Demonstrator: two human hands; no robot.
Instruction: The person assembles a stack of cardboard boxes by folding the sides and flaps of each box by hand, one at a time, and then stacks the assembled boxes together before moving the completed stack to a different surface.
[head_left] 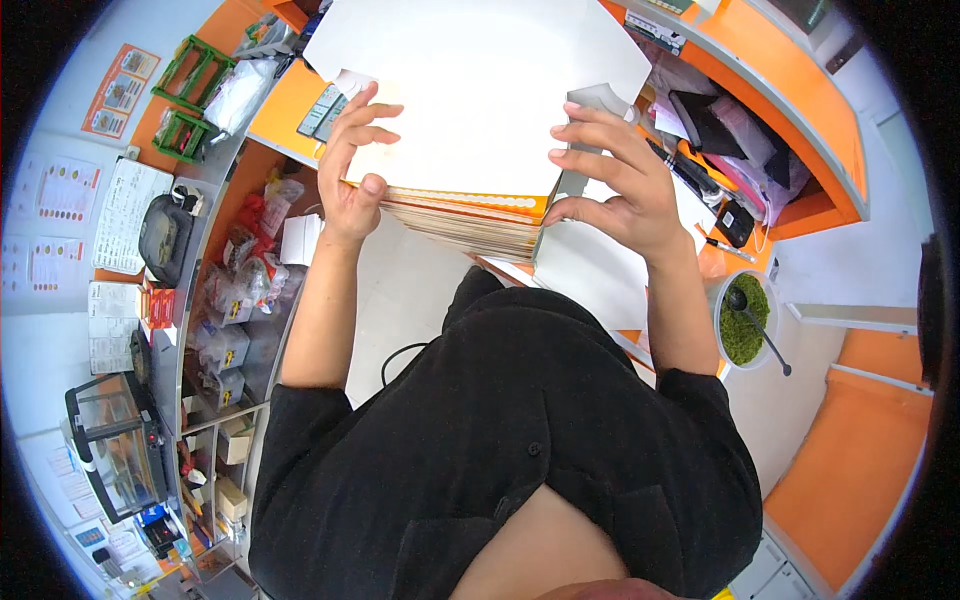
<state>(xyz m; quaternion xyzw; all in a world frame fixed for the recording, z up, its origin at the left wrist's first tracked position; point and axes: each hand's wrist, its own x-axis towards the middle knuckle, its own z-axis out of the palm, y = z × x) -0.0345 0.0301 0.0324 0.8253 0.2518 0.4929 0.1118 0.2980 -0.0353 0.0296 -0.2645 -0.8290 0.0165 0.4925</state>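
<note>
A thick stack of flat, die-cut cardboard blanks (480,130) is raised in front of my chest, its top sheet white. Along the near edge show many layered brown, yellow and orange edges. My left hand (350,165) grips the left side, fingers curled over the top sheet and thumb at the near corner. On the opposite side my right hand (625,180) clasps the edge, its fingers bent over the top and its thumb by the near right corner. What lies under the stack is mostly hidden.
White sheets (590,265) lie on the orange counter below the stack. To the right stands a tub of green shredded stuff (742,335) with a black spoon (760,330). A black box (735,224) lies near the cluttered orange shelf (815,215). Left are metal shelves with bagged goods (240,285).
</note>
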